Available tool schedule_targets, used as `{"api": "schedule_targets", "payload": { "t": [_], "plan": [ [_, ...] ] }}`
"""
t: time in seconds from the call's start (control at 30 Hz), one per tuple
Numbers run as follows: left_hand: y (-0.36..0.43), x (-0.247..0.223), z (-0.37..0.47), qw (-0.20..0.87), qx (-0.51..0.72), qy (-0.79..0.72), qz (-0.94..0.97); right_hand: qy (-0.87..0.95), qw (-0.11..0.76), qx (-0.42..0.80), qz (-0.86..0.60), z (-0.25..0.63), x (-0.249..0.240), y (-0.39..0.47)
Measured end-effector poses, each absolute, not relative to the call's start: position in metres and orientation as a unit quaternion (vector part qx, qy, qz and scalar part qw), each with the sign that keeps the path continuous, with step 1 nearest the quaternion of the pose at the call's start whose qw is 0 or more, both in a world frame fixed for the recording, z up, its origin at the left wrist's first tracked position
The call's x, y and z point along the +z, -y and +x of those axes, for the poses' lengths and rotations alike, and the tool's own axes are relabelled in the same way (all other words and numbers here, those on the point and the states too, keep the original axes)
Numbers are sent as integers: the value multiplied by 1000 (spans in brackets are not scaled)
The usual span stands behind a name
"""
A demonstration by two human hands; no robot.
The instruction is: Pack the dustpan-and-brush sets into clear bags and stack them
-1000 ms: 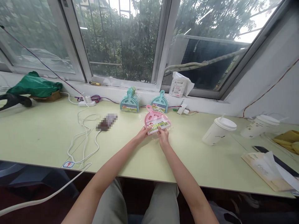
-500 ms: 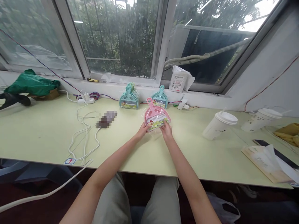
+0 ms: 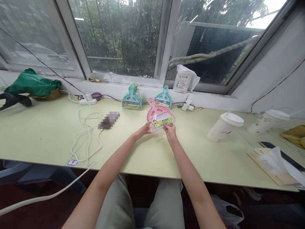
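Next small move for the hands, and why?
Perhaps straighten the pink dustpan: its handle tilts left, while the teal dustpans behind stand handle-up. The left hand and right hand both hold its lower part, so a twist seems easy.

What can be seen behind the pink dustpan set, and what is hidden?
Behind the pink dustpan set is a teal dustpan set; its upper part shows, while some of its lower part is covered.

Both hands [image 3: 170, 131] hold a wrapped pink dustpan set [image 3: 161, 118] in front of a teal set [image 3: 164, 97].
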State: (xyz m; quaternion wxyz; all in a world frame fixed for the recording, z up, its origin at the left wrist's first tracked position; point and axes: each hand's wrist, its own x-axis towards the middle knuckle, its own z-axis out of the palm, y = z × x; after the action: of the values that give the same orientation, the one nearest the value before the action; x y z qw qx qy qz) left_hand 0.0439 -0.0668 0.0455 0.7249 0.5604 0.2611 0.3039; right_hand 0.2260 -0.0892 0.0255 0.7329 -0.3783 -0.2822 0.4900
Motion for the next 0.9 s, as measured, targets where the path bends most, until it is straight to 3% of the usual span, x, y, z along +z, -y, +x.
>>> {"api": "schedule_targets", "payload": {
  "t": [0.13, 0.3, 0.9],
  "plan": [
    [69, 38, 51, 674, 409, -279, 548, 271, 724, 504, -385, 221, 24, 89],
    [75, 29, 54, 651, 417, -295, 562, 247, 735, 499, -388, 222, 18, 84],
    [81, 38, 54, 672, 429, -288, 531, 285, 649, 558, -432, 237, 26, 85]
  ]
}}
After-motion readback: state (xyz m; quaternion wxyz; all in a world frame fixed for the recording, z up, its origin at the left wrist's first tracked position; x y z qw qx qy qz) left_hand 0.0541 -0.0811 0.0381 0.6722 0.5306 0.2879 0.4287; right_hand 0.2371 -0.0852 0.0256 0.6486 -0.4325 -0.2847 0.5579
